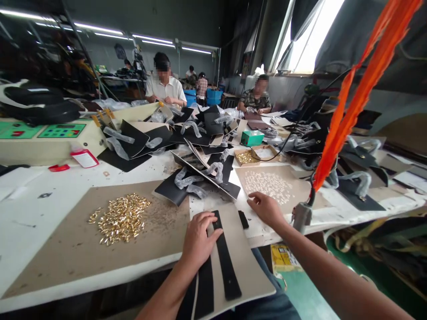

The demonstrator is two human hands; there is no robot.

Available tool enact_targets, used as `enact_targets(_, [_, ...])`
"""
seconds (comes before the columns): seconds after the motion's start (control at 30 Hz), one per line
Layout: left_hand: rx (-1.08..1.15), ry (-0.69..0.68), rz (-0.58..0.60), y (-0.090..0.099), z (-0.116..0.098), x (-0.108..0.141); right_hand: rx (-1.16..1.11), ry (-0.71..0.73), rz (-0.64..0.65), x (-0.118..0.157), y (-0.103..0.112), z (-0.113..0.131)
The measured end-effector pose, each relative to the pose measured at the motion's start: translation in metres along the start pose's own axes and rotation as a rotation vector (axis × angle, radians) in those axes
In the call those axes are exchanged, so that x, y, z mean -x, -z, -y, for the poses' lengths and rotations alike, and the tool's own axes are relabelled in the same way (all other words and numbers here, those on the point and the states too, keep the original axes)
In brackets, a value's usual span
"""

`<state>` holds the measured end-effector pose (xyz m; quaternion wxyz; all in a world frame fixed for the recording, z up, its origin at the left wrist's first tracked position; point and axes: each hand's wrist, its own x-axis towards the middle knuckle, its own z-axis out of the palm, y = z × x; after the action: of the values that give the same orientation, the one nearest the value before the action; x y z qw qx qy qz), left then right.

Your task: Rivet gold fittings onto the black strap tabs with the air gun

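My left hand [198, 235] grips a black strip [227, 266] near its top end, thumb and fingers on it. That strip lies over a beige panel [247, 262], which leans from the table's front edge toward my lap, with more black pieces along its left side. My right hand [267, 209] is over the table, fingers slightly bent and apart, with nothing visible in them. It is closest to the scattered small clear pieces [270, 186] on a beige sheet. A heap of gold metal pieces [123, 218] lies on another beige sheet at the left.
Black panels with plastic-wrapped handles [173, 184] are piled mid-table. Behind are a green box [251, 138] and a tray of gold parts [246, 157]. An orange strip [343, 106] hangs at the right above a metal fitting [302, 216]. Two people sit across the table.
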<state>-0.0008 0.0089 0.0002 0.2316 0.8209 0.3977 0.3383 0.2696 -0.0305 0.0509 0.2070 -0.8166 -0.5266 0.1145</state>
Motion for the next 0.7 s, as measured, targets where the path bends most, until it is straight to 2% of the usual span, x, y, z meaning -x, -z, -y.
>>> enact_targets(0.13, [0.017, 0.01, -0.005, 0.0, 0.0, 0.002, 0.153, -0.044, 0.007, -0.037, 0.005, -0.021])
enact_targets(0.37, [0.008, 0.022, -0.013, -0.001, -0.002, 0.003, 0.393, -0.005, 0.166, -0.076, 0.001, -0.024])
enact_targets(0.53, [0.013, 0.066, 0.027, 0.001, -0.006, 0.002, 0.552, 0.1, 0.289, -0.095, 0.005, -0.019])
enact_targets(0.7, [0.035, 0.083, 0.037, 0.001, -0.009, 0.002, 0.639, 0.189, 0.314, -0.101, 0.006, -0.003])
